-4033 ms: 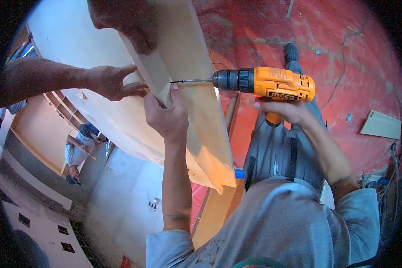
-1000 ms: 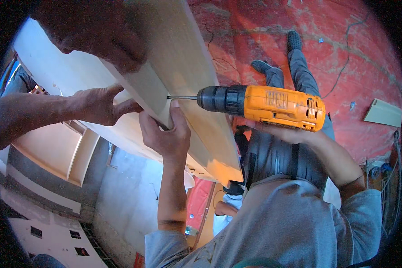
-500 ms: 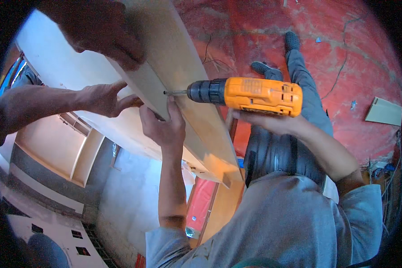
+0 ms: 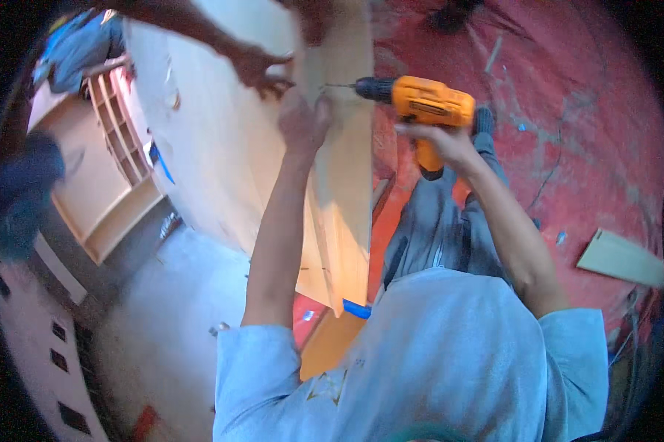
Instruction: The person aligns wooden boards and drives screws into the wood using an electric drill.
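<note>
An orange and black cordless drill (image 4: 435,103) is in my right hand (image 4: 450,144), its fingers wrapped round the handle. The drill's thin bit (image 4: 339,85) points left, its tip close to a pale wooden board (image 4: 339,191); blur hides whether they touch. My left hand (image 4: 302,121) grips a narrow strip along the board just below the bit tip, thumb up, somewhat smeared by motion. Another person's hand (image 4: 262,70) reaches in from the upper left, fingers curled beside my left hand. A second dark, blurred shape of that person shows at the top.
Red sheeting (image 4: 568,169) covers the floor at right, with a loose pale panel (image 4: 619,258) on it. A wooden frame with compartments (image 4: 114,132) stands at the left, near another person's legs (image 4: 85,55). Blue material (image 4: 356,308) lies by the board's near end.
My view has shifted. The drill, my hands and the board now appear higher up, and more of the drill's handle shows. The other person's nearer hand still reaches in beside my left.
</note>
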Motion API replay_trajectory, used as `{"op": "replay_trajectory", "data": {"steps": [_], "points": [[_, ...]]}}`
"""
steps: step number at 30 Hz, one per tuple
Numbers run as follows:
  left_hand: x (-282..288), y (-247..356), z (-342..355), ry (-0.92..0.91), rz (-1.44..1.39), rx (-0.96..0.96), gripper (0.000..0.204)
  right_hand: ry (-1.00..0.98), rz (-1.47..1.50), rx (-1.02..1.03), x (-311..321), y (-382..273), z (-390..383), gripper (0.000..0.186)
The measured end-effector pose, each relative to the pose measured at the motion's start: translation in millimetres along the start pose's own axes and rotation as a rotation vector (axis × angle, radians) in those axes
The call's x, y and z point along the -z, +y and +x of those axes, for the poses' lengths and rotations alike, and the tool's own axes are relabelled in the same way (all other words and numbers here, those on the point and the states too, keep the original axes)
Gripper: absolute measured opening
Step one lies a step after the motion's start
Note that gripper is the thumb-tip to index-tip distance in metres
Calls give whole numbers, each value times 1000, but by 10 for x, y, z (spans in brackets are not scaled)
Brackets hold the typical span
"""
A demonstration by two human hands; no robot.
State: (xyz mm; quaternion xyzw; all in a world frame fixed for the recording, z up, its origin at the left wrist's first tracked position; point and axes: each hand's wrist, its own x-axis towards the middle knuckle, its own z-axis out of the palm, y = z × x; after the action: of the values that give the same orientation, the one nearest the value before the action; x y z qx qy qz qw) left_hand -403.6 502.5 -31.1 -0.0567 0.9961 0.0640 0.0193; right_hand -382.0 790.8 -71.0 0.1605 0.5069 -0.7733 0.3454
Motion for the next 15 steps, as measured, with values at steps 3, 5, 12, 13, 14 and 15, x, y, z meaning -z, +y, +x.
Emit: {"op": "replay_trajectory", "data": {"steps": [3,5,12,13,14,15], "points": [[165,0,-72,-70,63,168,48,-12,-64,-82,-49,-154,-294,32],[288,44,-437,237,-157,51,50,-16,-78,-109,73,36,-434,33],[879,-85,-3330,163,-350,538,22,-59,-141,-111,93,-87,-1058,28],[917,-229,-3719,36,-384,857,20,-26,-178,-94,91,-95,-1119,28],[789,-468,-4168,92,-335,967,20,6,-225,-86,44,-54,-1163,29],[699,-719,-4592,66,-282,1065,20,16,-257,-91,-137,-109,-1212,30]]}}
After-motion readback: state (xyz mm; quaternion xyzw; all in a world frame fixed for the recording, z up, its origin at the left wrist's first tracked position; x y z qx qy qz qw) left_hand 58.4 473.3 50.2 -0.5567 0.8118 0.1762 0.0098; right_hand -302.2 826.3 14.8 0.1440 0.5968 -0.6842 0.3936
